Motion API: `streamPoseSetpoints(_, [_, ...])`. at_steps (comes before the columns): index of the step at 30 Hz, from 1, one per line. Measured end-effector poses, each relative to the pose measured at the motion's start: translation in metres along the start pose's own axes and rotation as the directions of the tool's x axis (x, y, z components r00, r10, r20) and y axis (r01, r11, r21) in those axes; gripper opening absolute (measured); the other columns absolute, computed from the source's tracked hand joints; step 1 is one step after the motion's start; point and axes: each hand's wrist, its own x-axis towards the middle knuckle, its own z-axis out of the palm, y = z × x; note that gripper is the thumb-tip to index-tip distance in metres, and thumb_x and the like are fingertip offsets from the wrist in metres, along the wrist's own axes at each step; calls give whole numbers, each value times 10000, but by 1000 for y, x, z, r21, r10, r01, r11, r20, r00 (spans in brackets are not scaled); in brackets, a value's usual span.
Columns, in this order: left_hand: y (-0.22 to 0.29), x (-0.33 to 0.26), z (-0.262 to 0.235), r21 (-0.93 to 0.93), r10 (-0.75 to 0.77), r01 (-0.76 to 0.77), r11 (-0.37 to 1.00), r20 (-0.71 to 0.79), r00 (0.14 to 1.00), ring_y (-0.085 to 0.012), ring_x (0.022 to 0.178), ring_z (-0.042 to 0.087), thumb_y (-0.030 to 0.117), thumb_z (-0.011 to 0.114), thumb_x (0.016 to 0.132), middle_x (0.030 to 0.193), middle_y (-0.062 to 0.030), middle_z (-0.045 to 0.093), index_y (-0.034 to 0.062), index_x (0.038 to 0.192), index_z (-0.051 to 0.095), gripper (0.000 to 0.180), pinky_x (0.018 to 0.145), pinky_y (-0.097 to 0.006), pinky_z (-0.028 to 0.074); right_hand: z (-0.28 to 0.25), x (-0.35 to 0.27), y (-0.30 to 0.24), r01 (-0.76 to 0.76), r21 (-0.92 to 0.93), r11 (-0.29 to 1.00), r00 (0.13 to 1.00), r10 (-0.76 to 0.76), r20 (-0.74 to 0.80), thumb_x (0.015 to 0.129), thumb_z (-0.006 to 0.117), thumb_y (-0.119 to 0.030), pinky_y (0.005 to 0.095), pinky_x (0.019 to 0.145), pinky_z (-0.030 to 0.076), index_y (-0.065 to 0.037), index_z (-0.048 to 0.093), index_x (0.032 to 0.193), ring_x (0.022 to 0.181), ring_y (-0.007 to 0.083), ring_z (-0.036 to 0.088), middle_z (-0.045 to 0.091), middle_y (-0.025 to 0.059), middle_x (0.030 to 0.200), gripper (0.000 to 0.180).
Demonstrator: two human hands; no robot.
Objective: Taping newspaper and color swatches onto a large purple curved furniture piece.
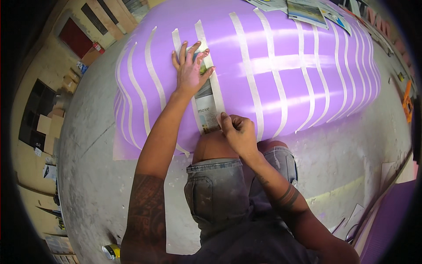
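A large rounded purple panel (pixel 281 48) lies on the floor in front of me, striped with several curved strips of pale masking tape (pixel 247 66). A narrow strip of printed paper (pixel 207 105) lies between two tape lines. My left hand (pixel 190 68) presses flat on the paper's upper part with fingers spread. My right hand (pixel 237 132) pinches the paper's lower end at the panel's near edge. My knee in grey denim shorts sits just below the panel.
Printed paper sheets (pixel 307 11) lie on the panel's far side. A spray can (pixel 110 251) stands on the concrete floor at lower left. Cardboard pieces (pixel 48 125) and wooden frames are at left. Another purple panel (pixel 389 224) is at lower right.
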Motion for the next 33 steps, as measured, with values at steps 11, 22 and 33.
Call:
streamPoseSetpoints(11, [1, -1, -3, 40, 8, -11, 999, 72, 997, -374, 1561, 109, 638, 721, 849, 1586, -67, 373, 210, 1399, 613, 705, 1180, -722, -26, -5, -4, -35, 21, 203, 979, 999, -29, 35, 1075, 553, -272, 260, 486, 326, -41, 624, 641, 505, 42, 426, 514, -29, 537, 496])
streamPoseSetpoints(22, [-2, -2, 1, -1, 9, -9, 1000, 66, 998, -371, 1565, 101, 637, 748, 826, 1597, -54, 366, 243, 1418, 594, 728, 1175, -727, -40, -6, -1, 0, -98, 115, 989, 995, 101, -18, 1031, 617, -276, 317, 512, 402, 44, 653, 651, 519, 74, 478, 557, 33, 523, 498])
streamPoseSetpoints(33, [3, -6, -1, 24, -28, 25, 999, 109, 994, -383, 1579, 42, 653, 715, 831, 1667, -36, 275, 217, 1465, 564, 784, 1195, -718, -64, -6, -8, 19, -24, 55, 998, 993, 17, 120, 1026, 631, -283, 315, 541, 400, 40, 667, 767, 562, 85, 432, 488, 53, 553, 415])
